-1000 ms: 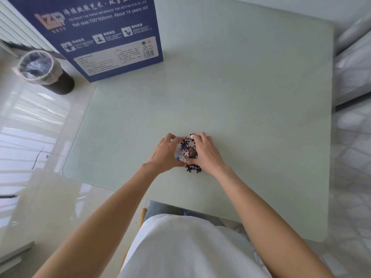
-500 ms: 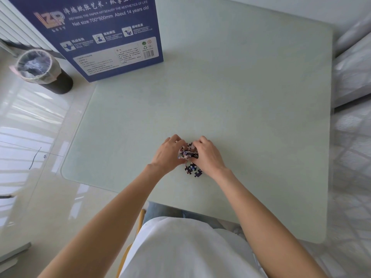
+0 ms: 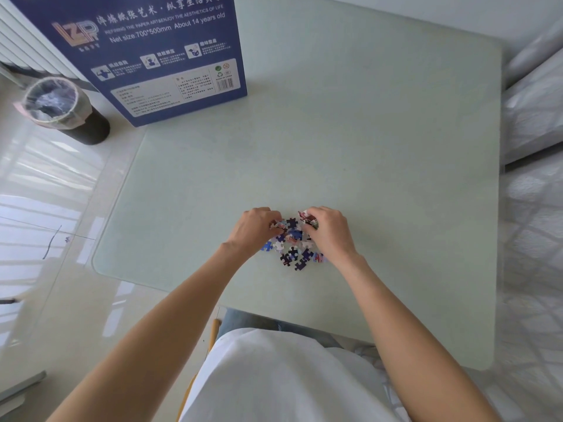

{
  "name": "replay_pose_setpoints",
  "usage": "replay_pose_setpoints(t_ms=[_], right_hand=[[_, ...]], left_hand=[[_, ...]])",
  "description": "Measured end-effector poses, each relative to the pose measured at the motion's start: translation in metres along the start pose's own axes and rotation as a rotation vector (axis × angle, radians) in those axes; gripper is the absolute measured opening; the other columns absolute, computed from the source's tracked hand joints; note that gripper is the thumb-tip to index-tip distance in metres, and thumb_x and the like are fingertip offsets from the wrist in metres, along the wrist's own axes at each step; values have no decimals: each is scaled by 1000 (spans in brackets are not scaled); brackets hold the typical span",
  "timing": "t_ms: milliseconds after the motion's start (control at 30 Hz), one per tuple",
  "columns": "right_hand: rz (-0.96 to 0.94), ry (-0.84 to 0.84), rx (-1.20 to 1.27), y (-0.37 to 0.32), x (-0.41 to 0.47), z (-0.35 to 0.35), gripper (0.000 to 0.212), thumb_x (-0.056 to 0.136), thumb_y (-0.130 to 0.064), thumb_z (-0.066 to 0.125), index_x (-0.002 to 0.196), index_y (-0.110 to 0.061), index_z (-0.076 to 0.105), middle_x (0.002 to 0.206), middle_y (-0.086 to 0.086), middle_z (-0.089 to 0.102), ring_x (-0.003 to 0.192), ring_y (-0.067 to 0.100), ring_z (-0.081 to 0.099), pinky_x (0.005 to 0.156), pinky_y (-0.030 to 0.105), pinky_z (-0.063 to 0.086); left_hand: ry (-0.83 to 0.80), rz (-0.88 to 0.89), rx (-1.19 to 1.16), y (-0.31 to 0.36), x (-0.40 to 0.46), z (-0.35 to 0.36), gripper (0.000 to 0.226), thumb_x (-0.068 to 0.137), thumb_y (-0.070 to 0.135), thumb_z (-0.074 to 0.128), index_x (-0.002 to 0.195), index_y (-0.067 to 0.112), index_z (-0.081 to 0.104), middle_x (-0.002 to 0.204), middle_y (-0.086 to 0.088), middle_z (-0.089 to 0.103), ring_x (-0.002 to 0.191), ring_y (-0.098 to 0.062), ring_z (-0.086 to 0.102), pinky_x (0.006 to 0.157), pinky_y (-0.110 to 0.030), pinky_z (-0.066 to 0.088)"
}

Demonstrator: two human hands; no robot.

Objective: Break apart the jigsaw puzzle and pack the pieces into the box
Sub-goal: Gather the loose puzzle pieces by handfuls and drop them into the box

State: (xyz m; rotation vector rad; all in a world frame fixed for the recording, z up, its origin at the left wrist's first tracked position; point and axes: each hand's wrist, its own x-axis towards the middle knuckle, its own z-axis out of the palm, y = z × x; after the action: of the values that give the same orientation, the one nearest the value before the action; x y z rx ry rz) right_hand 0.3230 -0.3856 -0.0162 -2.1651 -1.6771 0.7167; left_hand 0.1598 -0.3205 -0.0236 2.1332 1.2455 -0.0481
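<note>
A: Where are the puzzle pieces (image 3: 292, 245)?
B: In a small loose heap on the pale green worktop (image 3: 365, 147), near its front edge and well away from the box (image 3: 146, 53), which stands at the worktop's far left corner.

A: What is the left hand (image 3: 254, 229) doing?
B: It sits at the heap's left side, fingers curled round a small bunch of pieces at the heap's top edge.

A: And the right hand (image 3: 327, 231)?
B: On the heap's right side, its fingers likewise curled, pinching another small clump of pieces just above the heap. The two hands are close together, with loose pieces showing between and below them.

A: Are any pieces off the heap?
B: A blue one lies just left of it, under the left wrist, and a few dark ones trail toward the front edge.

A: Anything else around?
B: A lined bin (image 3: 58, 108) stands on the floor, just left of the box.
</note>
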Motion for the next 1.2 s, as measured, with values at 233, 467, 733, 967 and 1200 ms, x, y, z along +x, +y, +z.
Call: replay_pose_setpoints(t_ms=[233, 467, 733, 967, 1200], right_hand=[[76, 95, 126, -3, -4, -30, 13, 81, -15, 71, 90, -6, 67, 82, 1, 70, 68, 17, 61, 62, 25, 47], [-4, -14, 130, -39, 17, -98, 17, 77, -16, 75, 92, -9, 70, 83, 2, 71, 75, 18, 64, 62, 17, 41], [-308, 148, 463, -187, 91, -206, 19, 73, -16, 78, 84, -23, 65, 83, -14, 69, 77, -4, 66, 74, 13, 50], [-569, 400, 383, -298, 187, -259, 21, 75, -21, 77, 93, -13, 70, 90, -4, 70, 81, 6, 66, 78, 23, 54], [-607, 289, 35, -329, 261, -238, 17, 79, -22, 71, 96, -17, 70, 91, -2, 70, 87, 15, 59, 77, 18, 41]], left_hand=[[145, -26, -228, -6, -6, -26, 15, 80, 22, 72, 91, 11, 73, 82, -4, 69, 75, -17, 63, 67, -21, 46], [312, 53, -403, 8, -19, -113, 13, 77, 23, 75, 86, 14, 73, 78, 2, 69, 65, -1, 59, 62, -11, 44], [658, 327, -246, 22, -12, -286, 12, 77, 21, 76, 85, 12, 72, 75, 5, 66, 62, -4, 59, 59, -8, 46], [980, 313, -26, -2, 24, -434, 18, 81, 27, 71, 95, 16, 71, 81, 8, 65, 68, -5, 58, 68, -9, 43], [699, 164, 193, -32, 59, -448, 20, 90, 32, 60, 102, 19, 69, 93, -6, 71, 82, -24, 62, 71, -32, 48]])
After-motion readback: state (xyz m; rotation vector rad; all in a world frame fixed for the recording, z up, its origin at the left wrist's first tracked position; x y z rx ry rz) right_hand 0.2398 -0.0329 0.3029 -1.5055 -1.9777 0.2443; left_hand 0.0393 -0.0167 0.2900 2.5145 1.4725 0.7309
